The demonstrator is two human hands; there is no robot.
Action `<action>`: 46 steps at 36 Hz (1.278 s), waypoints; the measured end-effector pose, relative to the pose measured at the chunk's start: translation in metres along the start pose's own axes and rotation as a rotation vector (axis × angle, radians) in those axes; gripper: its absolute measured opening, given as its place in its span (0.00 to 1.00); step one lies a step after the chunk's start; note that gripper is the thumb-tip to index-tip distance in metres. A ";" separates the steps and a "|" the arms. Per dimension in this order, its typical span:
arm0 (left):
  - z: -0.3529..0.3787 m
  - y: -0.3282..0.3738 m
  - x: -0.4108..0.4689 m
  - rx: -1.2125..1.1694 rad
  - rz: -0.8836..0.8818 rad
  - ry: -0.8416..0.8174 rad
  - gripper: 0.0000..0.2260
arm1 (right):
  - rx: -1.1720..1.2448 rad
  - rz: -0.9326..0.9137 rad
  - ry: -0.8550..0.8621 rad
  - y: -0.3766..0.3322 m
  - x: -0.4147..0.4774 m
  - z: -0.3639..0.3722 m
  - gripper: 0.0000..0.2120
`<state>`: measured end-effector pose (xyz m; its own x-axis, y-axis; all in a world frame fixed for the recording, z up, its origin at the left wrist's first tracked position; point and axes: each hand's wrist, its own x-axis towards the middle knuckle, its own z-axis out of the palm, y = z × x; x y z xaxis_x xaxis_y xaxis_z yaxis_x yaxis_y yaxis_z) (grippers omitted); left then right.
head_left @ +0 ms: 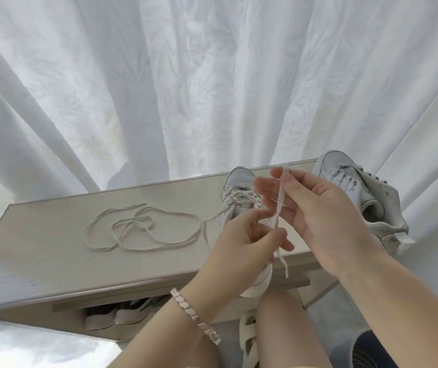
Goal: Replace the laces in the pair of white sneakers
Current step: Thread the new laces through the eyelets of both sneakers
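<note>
Item in hand: lace (280, 203), flat and pale, held upright above the front edge of the table (53, 235). Holder one: right hand (321, 216), whose thumb and forefinger pinch the top end of the lace, with the other fingers (261, 193) spread loosely behind it. Holder two: left hand (244, 240), wearing a bracelet (196, 317), whose fingers are curled in and pinch the lace lower down; short tails hang below that pinch. A broader white strip shows under the left hand, and we cannot tell what it is. Near sneaker (238, 184): upright on the table just behind the hands, its eyelets partly laced, one strand trailing off to the left. Far sneaker (364, 197): tipped on its side at the table's right end, apart from the hands; we cannot tell how fully it is laced. Loose lace (135, 222): coiled on the table to the left of the near sneaker. Backdrop: white curtain (186, 88). Step, as we judge it: we are straightening one lace between both hands before it goes into a sneaker, so the task looks no more than partway done. Next move, as we judge it: free one tip, keep the flat lace untwisted, and bring that tip to an open eyelet, steadying the sneaker with the other hand.
</note>
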<state>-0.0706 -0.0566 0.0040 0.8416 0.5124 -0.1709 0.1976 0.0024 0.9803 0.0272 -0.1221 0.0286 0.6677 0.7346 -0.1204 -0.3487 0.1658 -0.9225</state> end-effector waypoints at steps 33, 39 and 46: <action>-0.057 -0.029 0.021 -0.220 -0.018 0.563 0.04 | -1.615 -0.276 0.081 0.058 0.026 0.029 0.20; -0.052 -0.038 0.019 -0.121 0.096 0.576 0.04 | -1.429 -0.243 0.036 0.062 0.025 0.015 0.14; -0.026 -0.052 0.010 -0.286 0.029 0.471 0.08 | -1.087 -0.207 -0.102 0.054 0.018 -0.007 0.03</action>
<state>-0.0857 -0.0288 -0.0463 0.5157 0.8444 -0.1448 -0.0219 0.1820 0.9831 0.0256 -0.1045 -0.0262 0.5719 0.8183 0.0577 0.5588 -0.3372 -0.7576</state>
